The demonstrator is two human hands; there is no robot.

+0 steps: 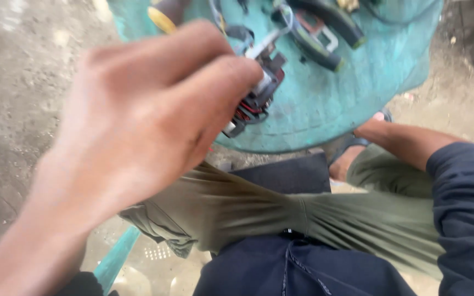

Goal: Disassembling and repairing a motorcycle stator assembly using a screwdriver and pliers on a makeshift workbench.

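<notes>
My left hand (144,115) fills the left and middle of the view, blurred and raised close to the camera. Its fingers are closed on a small black part with red windings and metal bits (256,101), held over the near edge of a round teal table (325,104). My right forearm (407,143) comes out of a dark blue sleeve (467,192) at the right and runs to the table's lower edge. The right hand itself is hidden there.
Pliers with black and green handles (325,33), a yellow-handled tool (161,19) and wires lie on the table's far part. Below are my olive trouser legs (281,211), a foot in a sandal (345,159) and a dusty concrete floor (17,82).
</notes>
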